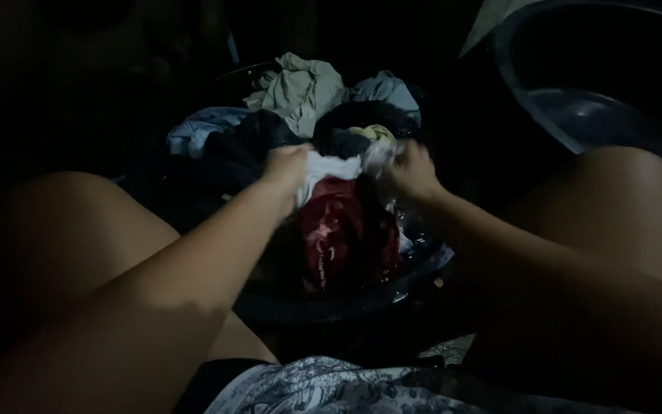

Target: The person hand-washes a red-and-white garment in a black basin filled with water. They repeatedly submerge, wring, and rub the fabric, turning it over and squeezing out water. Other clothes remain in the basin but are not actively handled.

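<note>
Both your hands clutch one garment (339, 222), red with a white top edge, over the basin's (423, 264) near rim: left hand (289, 170) and right hand (411, 172) pinch it between them, seemingly rubbing. Laundry (300, 96) heaps at the far rim.

Both hands, left hand (289, 170) and right hand (411, 172), grip a red-and-white garment (339, 222) over a dark basin (362, 303) of clothes.

two hands (285, 165), two basins (423, 276), one laundry pile (300, 100)
</note>
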